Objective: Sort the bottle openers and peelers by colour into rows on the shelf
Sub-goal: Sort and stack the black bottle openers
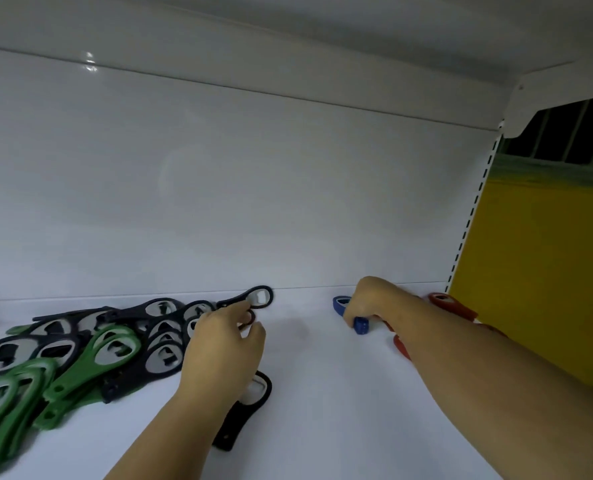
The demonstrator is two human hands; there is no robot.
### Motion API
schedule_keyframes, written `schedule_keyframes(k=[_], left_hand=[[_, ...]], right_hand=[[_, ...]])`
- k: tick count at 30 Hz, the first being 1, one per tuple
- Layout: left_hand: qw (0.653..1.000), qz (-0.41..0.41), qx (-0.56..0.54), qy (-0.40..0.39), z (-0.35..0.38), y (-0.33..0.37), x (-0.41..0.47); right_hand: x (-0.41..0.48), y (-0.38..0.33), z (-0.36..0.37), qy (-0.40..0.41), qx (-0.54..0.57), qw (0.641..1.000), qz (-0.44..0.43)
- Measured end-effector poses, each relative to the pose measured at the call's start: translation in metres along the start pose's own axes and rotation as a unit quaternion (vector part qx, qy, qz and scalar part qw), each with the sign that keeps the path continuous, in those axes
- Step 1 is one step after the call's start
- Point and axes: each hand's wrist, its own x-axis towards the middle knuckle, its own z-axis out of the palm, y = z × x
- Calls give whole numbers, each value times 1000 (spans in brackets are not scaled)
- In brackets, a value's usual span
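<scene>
On the white shelf (322,393), the right hand (374,303) is clenching round the blue bottle opener (360,326). Left of the blue bottle opener, the left hand (218,344) is pinching the ring end of a dark opener (251,317) beside a heap of black and green openers (90,348), with one black opener (243,410) lying under its wrist. Just right of the blue bottle opener, red openers (454,306) are showing behind the right forearm.

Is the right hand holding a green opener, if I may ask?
No, the right hand grips a blue tool; the green openers lie untouched at the far left.
</scene>
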Motion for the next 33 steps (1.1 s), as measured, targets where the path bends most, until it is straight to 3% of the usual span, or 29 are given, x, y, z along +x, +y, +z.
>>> schedule_keyframes(k=[5,10,16,20,22,27,30,33], left_hand=[[996,-38,-67,47,-9,1,2],[995,-38,-78,43,-9,2,2],[995,-28,-89,30,-11,-1,-2],[988,-58,-131,49,-17,-3,-5],[980,-83,-163,81,-21,-3,-1],[962,-119,-213,120,-28,1,4],[957,-117,-233,129,-30,2,2],[949,-114,-268,122,-30,4,0]], right_hand=[[1,10,1,12,5,999,-42],[-24,3,5,149,2,984,-98],[-80,-55,58,62,168,957,-228],[-79,-67,88,97,297,915,-256],[-77,-61,89,74,338,899,-270],[-83,-48,81,-20,258,903,-342],[-82,-52,80,-14,186,912,-364],[-78,-52,82,-18,210,910,-357]])
